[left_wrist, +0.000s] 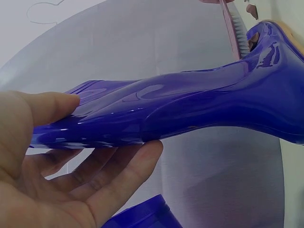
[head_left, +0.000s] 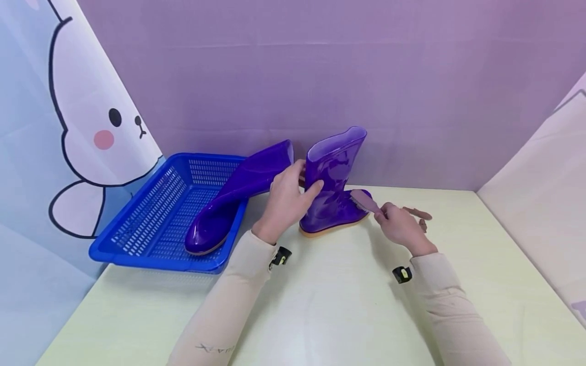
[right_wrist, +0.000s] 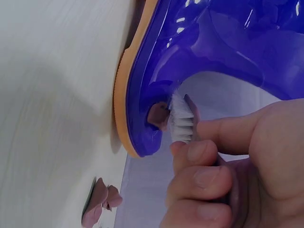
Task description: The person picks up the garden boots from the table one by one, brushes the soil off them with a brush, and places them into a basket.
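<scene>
A glossy purple rain boot (head_left: 331, 183) with an orange sole stands upright on the table. My left hand (head_left: 288, 195) grips its shaft near the top; in the left wrist view the thumb lies on one side and the fingers on the other. My right hand (head_left: 400, 226) holds a pink brush (head_left: 363, 199) by its handle, over the boot's toe. In the right wrist view its white bristles (right_wrist: 182, 118) are right at a brown clay-like lump (right_wrist: 158, 115) stuck on the toe. My right fingers (right_wrist: 199, 178) curl round the handle.
A blue plastic basket (head_left: 103, 249) stands at the left. The second purple rain boot (head_left: 256, 175) leans across its right rim, toe inside. Brown clay-like pieces (head_left: 417, 213) lie on the table (head_left: 339, 305) beyond my right hand. A purple cloth backdrop (head_left: 320, 76) hangs close behind.
</scene>
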Tool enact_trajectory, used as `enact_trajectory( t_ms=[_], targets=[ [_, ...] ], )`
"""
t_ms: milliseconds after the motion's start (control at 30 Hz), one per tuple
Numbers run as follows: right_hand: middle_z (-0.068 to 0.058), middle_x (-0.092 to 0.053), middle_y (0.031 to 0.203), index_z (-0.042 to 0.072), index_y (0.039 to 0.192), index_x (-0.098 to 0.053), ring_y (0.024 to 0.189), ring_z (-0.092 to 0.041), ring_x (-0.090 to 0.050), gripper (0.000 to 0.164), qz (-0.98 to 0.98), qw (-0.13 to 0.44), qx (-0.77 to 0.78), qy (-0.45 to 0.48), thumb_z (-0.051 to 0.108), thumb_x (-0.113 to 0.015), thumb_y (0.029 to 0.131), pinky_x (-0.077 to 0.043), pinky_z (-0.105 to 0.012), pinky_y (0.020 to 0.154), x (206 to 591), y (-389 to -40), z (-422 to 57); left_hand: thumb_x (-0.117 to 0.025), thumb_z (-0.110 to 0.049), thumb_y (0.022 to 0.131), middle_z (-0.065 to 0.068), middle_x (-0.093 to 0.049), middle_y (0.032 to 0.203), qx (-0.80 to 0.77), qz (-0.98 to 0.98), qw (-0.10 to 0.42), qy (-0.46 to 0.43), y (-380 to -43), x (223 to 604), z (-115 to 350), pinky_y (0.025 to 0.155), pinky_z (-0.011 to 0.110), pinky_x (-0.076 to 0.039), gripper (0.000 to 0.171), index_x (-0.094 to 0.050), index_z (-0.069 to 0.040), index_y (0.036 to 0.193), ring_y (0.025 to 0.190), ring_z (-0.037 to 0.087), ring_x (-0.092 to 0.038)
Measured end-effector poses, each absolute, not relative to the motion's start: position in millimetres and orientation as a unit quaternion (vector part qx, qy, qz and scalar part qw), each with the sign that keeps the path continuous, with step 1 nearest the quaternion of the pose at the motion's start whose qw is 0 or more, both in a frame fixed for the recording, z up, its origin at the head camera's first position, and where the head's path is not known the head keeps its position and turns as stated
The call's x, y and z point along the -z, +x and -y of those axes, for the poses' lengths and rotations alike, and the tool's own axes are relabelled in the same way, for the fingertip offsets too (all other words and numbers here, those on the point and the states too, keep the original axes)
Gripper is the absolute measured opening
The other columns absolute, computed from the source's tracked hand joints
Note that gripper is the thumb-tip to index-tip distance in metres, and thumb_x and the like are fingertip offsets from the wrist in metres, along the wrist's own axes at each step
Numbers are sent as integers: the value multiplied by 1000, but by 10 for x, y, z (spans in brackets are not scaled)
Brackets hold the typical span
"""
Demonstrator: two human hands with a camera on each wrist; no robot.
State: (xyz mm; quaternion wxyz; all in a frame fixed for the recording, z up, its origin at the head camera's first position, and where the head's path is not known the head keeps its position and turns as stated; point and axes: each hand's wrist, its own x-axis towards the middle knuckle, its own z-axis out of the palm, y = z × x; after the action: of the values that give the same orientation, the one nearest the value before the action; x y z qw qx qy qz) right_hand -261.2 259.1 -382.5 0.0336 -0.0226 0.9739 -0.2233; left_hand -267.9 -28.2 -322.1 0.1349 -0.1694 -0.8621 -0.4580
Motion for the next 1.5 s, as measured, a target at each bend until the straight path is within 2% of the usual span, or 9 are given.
enact_trajectory(
  t_ms=[133,233,533,667,767,867,1000,1267,1500],
  targets=[
    [-13,-66,90,-3,114,-60,78,-27,-59,33,-975,31,219,-13,23,-42,108,-45,-62,82,3802,-2615,-2650,-71,-27,97,6,-71,111,454,864,141,-169,-2682,3226,285,84,37,-59,34,-60,-10,124,99,21,-68],
    [-16,-70,92,-6,112,-59,73,-25,-60,32,-975,18,221,-11,21,-42,107,-47,-46,69,3783,-2615,-2698,-71,-26,97,6,-70,111,453,864,142,-168,-2686,3229,286,84,37,-59,34,-60,-9,124,99,21,-68],
    [-20,-75,92,-6,109,-59,75,-29,-65,31,-974,-14,227,-6,21,-44,107,-36,-71,91,3775,-2621,-2757,-71,-25,97,6,-71,111,452,864,146,-168,-2689,3226,279,85,38,-58,33,-61,-9,123,99,21,-68],
    [-21,-74,94,-5,109,-60,74,-27,-65,29,-971,-5,238,-24,20,-45,107,-23,-81,100,3784,-2628,-2716,-71,-25,97,7,-70,112,453,864,144,-166,-2681,3220,274,86,39,-58,34,-61,-9,124,101,22,-67],
    [-16,-71,88,-3,108,-62,73,-25,-62,28,-972,-3,232,-42,20,-46,107,-32,-74,97,3791,-2629,-2690,-71,-26,97,6,-68,114,452,865,144,-161,-2674,3218,274,88,40,-58,36,-60,-9,126,103,22,-66],
    [-9,-66,83,0,110,-65,73,-23,-60,27,-974,5,221,-51,21,-48,107,-43,-58,82,3796,-2625,-2680,-71,-27,97,6,-67,115,450,867,144,-156,-2669,3216,273,90,40,-57,37,-59,-10,128,105,22,-65],
    [-7,-61,77,-1,113,-65,69,-20,-56,29,-973,32,221,-51,21,-47,107,-43,-41,67,3797,-2619,-2689,-71,-27,97,7,-67,115,448,869,142,-155,-2666,3213,270,89,40,-58,38,-58,-9,128,105,23,-65],
    [-18,-75,92,-6,112,-63,65,-19,-58,30,-974,19,226,-28,19,-48,106,-39,-64,85,3721,-2586,-2739,-71,-26,97,7,-67,114,446,868,147,-162,-2665,3209,278,88,40,-58,35,-59,-9,125,104,23,-66],
    [-15,-76,93,-3,112,-63,72,-20,-63,32,-973,21,231,-7,25,-48,107,-43,-33,62,3651,-2563,-2781,-71,-24,97,7,-67,115,450,866,145,-163,-2672,3216,285,88,39,-59,35,-59,-9,126,104,23,-66]
  ],
)
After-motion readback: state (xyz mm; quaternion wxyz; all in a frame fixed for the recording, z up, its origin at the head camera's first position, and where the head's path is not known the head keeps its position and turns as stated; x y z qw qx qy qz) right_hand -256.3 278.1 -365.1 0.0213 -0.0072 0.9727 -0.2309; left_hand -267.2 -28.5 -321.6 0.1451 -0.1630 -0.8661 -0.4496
